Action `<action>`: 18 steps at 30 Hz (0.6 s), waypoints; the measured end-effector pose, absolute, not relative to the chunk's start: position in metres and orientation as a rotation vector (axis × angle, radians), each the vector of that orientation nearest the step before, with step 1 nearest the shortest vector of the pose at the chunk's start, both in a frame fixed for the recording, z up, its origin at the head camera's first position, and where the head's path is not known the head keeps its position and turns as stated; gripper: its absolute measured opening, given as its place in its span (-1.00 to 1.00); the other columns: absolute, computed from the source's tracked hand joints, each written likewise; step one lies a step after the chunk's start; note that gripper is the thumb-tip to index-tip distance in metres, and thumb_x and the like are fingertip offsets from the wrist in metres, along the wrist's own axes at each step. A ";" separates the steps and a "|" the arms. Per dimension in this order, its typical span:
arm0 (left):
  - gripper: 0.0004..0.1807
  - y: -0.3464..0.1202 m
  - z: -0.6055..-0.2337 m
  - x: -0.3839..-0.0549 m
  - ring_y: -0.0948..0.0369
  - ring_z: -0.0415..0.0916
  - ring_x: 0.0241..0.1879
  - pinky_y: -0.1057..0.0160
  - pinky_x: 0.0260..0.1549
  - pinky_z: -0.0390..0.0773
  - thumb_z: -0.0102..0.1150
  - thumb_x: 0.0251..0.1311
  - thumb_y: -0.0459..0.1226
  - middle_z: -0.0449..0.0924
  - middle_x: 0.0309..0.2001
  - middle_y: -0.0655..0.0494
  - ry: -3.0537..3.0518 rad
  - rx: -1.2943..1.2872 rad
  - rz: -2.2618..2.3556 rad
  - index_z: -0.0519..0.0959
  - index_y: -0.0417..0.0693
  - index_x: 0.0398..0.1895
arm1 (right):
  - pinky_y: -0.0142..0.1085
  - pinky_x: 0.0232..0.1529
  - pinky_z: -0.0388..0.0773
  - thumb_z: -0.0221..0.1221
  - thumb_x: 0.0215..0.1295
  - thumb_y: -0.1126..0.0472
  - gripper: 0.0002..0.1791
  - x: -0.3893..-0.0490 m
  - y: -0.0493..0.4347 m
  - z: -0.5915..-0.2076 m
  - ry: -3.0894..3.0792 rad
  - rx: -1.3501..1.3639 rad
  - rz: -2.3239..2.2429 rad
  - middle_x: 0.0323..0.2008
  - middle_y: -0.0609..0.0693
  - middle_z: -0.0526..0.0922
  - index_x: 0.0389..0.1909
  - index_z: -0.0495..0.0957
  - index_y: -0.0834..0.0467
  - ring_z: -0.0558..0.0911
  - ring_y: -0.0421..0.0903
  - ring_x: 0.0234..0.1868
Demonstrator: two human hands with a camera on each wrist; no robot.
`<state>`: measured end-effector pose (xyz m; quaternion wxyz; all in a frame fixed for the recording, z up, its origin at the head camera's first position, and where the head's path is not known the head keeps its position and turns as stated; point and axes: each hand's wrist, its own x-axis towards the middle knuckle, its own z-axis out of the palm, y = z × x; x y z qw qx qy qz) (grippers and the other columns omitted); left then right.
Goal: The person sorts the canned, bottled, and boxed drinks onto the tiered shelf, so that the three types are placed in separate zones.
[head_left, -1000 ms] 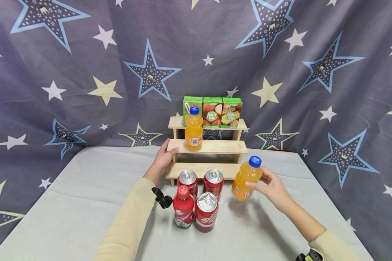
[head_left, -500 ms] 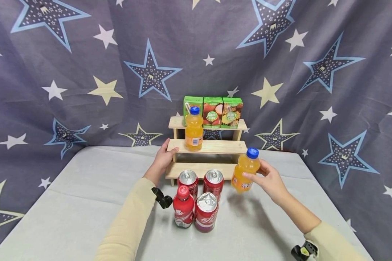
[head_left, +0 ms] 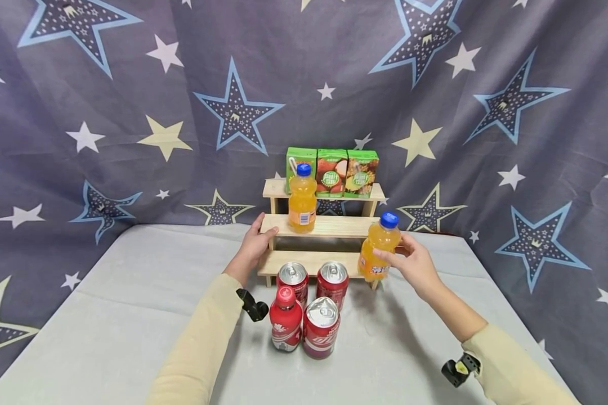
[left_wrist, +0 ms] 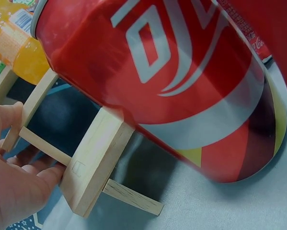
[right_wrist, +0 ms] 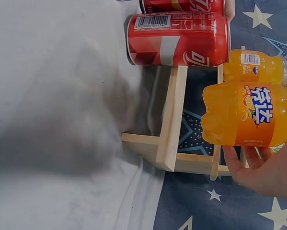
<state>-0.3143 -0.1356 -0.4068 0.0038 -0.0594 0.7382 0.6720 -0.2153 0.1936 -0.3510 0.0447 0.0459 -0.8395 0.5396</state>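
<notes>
My right hand point(head_left: 416, 265) holds an orange soda bottle point(head_left: 378, 250) with a blue cap, tilted slightly, in front of the right end of a three-tier wooden shelf point(head_left: 344, 226). In the right wrist view the bottle point(right_wrist: 244, 115) hangs in the air, fingers against its side. My left hand point(head_left: 254, 246) grips the left end of the middle tier; in the left wrist view the thumb lies at the plank's edge, the fingers beside the upright. A second orange soda bottle point(head_left: 302, 202) stands upright on the middle tier's left part.
Three green juice boxes point(head_left: 331, 173) line the top tier. Before the shelf stand two red cans at the back, a front red can point(head_left: 321, 332) and a red bottle point(head_left: 286, 323). A star-patterned cloth point(head_left: 329, 67) hangs behind the white-covered table point(head_left: 132, 315).
My right hand has raised the orange soda bottle and carried it forward, slightly left, closer to the shelf's middle tier. The left hand keeps its grip on the shelf.
</notes>
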 end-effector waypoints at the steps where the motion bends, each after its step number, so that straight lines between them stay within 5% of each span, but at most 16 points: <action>1: -0.22 -0.136 -0.407 -0.314 -0.07 0.07 0.40 0.07 0.40 0.10 0.03 0.30 -0.27 -0.07 0.47 -0.17 2.316 -0.183 2.104 -0.12 0.04 0.49 | -0.33 -0.05 0.50 0.28 0.14 -0.03 -0.34 -0.217 0.193 -0.351 -2.561 0.138 1.651 0.13 0.13 0.49 0.22 0.36 0.14 0.47 0.02 0.08; 18: -0.25 -0.133 -0.403 -0.313 -0.05 0.04 0.42 0.07 0.41 0.10 0.02 0.30 -0.26 -0.08 0.48 -0.10 2.287 -0.240 2.131 -0.08 0.06 0.49 | -0.38 -0.10 0.55 0.29 0.12 -0.04 -0.33 -0.238 0.179 -0.350 -2.496 0.123 1.731 0.11 0.17 0.51 0.22 0.36 0.13 0.51 -0.03 0.01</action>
